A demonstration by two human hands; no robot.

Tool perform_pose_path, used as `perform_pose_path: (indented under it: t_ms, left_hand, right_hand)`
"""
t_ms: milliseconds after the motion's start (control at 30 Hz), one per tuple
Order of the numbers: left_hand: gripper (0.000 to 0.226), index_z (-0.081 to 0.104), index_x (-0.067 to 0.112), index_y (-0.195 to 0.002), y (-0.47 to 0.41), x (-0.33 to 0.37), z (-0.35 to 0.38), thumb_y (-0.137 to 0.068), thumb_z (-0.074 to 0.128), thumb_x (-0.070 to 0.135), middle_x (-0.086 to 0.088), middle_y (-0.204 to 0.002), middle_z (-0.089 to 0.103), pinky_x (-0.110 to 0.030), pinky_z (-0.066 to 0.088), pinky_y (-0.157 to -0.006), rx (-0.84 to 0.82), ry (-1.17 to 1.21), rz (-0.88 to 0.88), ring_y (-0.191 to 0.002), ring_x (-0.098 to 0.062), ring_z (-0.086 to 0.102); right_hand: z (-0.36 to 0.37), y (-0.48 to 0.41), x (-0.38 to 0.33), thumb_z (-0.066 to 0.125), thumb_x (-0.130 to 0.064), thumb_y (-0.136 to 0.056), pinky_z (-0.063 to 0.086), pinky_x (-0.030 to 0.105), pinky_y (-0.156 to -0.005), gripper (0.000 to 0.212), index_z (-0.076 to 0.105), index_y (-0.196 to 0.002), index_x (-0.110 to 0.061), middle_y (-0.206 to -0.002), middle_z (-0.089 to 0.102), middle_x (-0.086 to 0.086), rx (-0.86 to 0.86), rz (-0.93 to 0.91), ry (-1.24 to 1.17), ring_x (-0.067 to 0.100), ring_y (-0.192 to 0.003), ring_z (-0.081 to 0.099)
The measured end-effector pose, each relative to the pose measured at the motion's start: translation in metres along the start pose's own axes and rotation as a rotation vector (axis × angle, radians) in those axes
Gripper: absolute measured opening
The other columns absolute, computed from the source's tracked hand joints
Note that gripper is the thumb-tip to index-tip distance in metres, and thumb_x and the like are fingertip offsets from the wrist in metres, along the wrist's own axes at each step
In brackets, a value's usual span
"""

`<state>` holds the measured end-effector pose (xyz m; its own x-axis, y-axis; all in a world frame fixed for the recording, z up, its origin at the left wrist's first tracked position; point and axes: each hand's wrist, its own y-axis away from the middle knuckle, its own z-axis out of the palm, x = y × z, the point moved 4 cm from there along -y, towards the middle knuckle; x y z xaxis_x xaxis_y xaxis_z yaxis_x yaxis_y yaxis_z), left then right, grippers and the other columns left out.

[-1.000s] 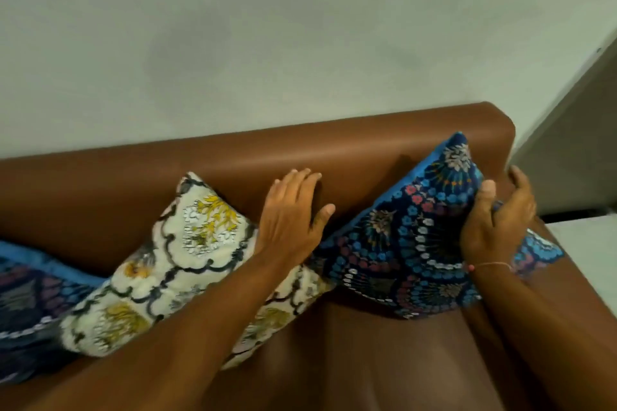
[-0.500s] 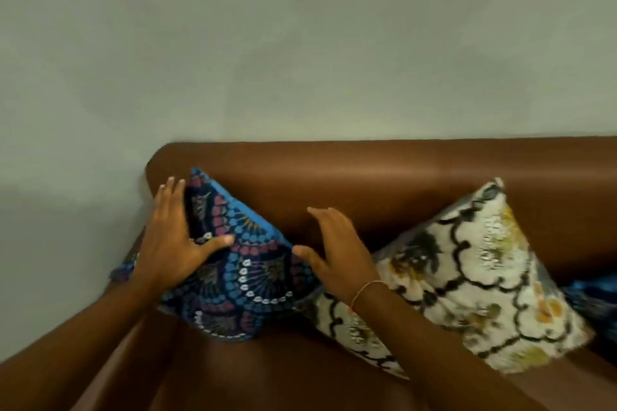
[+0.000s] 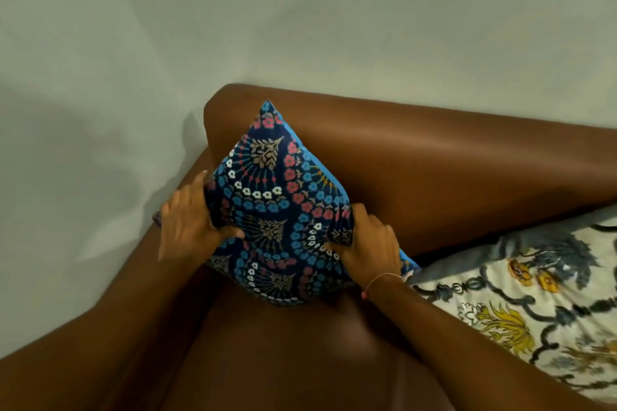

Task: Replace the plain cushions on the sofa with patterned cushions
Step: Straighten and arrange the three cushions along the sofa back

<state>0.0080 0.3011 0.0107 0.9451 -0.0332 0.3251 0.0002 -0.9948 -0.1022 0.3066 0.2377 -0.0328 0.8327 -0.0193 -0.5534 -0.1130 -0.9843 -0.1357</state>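
A dark blue cushion (image 3: 273,207) with red, blue and white flowers stands on one corner in the left end of the brown leather sofa (image 3: 450,170), leaning on the backrest. My left hand (image 3: 190,223) grips its left side, thumb pressed into the front. My right hand (image 3: 370,243), with a thin bracelet at the wrist, clasps its right corner. To the right lies a white cushion (image 3: 521,307) with black scrollwork and yellow flowers, partly cut off by the frame edge.
A plain grey-green wall (image 3: 300,17) rises behind the sofa and to its left. The sofa armrest (image 3: 160,277) runs under my left forearm. The seat (image 3: 283,360) is dark brown in front of the cushions.
The view has swung to the sofa's left end and come closer. Both hands have closed on the blue floral cushion; the right hand left the white cushion and now holds the blue one's right corner.
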Motion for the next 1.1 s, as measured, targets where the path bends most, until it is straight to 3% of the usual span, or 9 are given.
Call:
perform_pose_path:
  t_ms: [133, 267, 367, 567, 700, 800, 900, 1000, 1100]
  left_hand:
    - [0.127, 0.039, 0.018, -0.144, 0.010, -0.013, 0.001, -0.042, 0.066, 0.090, -0.018, -0.131, 0.061, -0.059, 0.047, -0.097, 0.024, 0.002, 0.027, -0.119, -0.043, 0.055]
    - [0.126, 0.024, 0.019, -0.152, 0.011, -0.005, 0.008, -0.051, 0.095, 0.046, -0.018, -0.149, 0.044, -0.062, 0.040, -0.107, -0.052, 0.046, -0.052, -0.135, -0.041, 0.042]
    - [0.125, 0.015, 0.011, -0.154, 0.013, 0.007, 0.006, -0.057, 0.093, 0.020, -0.022, -0.158, 0.030, -0.063, 0.030, -0.115, -0.010, 0.039, -0.117, -0.144, -0.043, 0.029]
    - [0.088, 0.024, 0.008, -0.151, 0.062, 0.148, -0.008, -0.068, 0.052, 0.014, -0.019, -0.162, 0.021, -0.056, 0.012, -0.123, 0.368, 0.225, 0.152, -0.152, -0.037, 0.012]
    - [0.080, 0.022, 0.014, -0.155, 0.104, 0.272, 0.030, -0.090, 0.057, 0.045, -0.009, -0.167, 0.014, -0.046, 0.012, -0.124, 0.142, 0.328, 0.481, -0.155, -0.025, 0.005]
    - [0.113, 0.011, 0.021, -0.158, 0.129, 0.332, 0.067, -0.074, 0.059, 0.080, -0.002, -0.169, 0.007, -0.037, 0.008, -0.121, -0.144, 0.287, 0.568, -0.154, -0.016, 0.002]
    - [0.143, -0.001, 0.025, -0.156, 0.140, 0.346, 0.103, -0.048, 0.061, 0.094, -0.003, -0.168, 0.007, -0.049, 0.015, -0.124, -0.437, 0.131, 0.491, -0.153, -0.022, 0.011]
    - [0.153, -0.002, 0.022, -0.156, 0.150, 0.339, 0.131, -0.039, 0.074, 0.086, -0.007, -0.164, 0.019, -0.054, 0.024, -0.119, -0.577, -0.060, 0.484, -0.149, -0.029, 0.024]
    - [0.139, 0.009, 0.018, -0.155, 0.157, 0.340, 0.142, -0.050, 0.087, 0.065, -0.009, -0.155, 0.037, -0.050, 0.034, -0.113, -0.544, -0.018, 0.442, -0.141, -0.031, 0.038]
  right_hand:
    - [0.009, -0.002, -0.011, 0.080, -0.048, -0.069, 0.037, 0.044, -0.081, 0.061, 0.042, -0.109, -0.022, -0.102, 0.062, 0.001, -0.035, 0.042, 0.053, 0.029, -0.100, 0.056]
    - [0.004, -0.006, -0.005, 0.079, -0.061, -0.063, 0.033, 0.053, -0.101, 0.092, 0.036, -0.132, -0.019, -0.130, 0.052, 0.004, -0.198, 0.078, 0.003, 0.031, -0.124, 0.045]
    - [-0.024, 0.003, 0.002, 0.069, -0.072, -0.067, 0.015, 0.053, -0.118, 0.108, 0.023, -0.149, -0.020, -0.151, 0.038, 0.002, -0.208, 0.016, -0.082, 0.024, -0.140, 0.031]
    - [-0.160, 0.030, 0.049, 0.059, -0.056, -0.088, 0.024, 0.047, -0.118, 0.073, 0.036, -0.145, -0.015, -0.148, 0.043, 0.008, 0.331, -0.088, -0.170, 0.023, -0.141, 0.033]
    - [-0.255, 0.064, 0.148, 0.055, -0.066, -0.086, 0.026, 0.044, -0.118, 0.082, 0.030, -0.147, -0.017, -0.151, 0.036, 0.009, 0.534, 0.006, -0.082, 0.023, -0.144, 0.026]
    - [-0.282, 0.100, 0.233, 0.061, -0.081, -0.066, 0.028, 0.045, -0.115, 0.110, 0.023, -0.150, -0.021, -0.154, 0.032, 0.010, 0.365, 0.232, -0.147, 0.024, -0.142, 0.028]
    - [-0.264, 0.135, 0.285, 0.078, -0.081, -0.040, 0.035, 0.043, -0.110, 0.132, 0.019, -0.148, -0.034, -0.151, 0.039, 0.001, -0.012, 0.382, -0.235, 0.024, -0.138, 0.039]
    - [-0.237, 0.155, 0.304, 0.089, -0.067, -0.036, 0.041, 0.040, -0.105, 0.138, 0.012, -0.147, -0.038, -0.140, 0.049, -0.003, -0.281, 0.353, -0.079, 0.026, -0.128, 0.049]
    - [-0.226, 0.151, 0.311, 0.086, -0.052, -0.056, 0.048, 0.041, -0.077, 0.105, 0.021, -0.136, -0.029, -0.115, 0.065, 0.013, -0.250, 0.346, 0.094, 0.039, -0.102, 0.062]
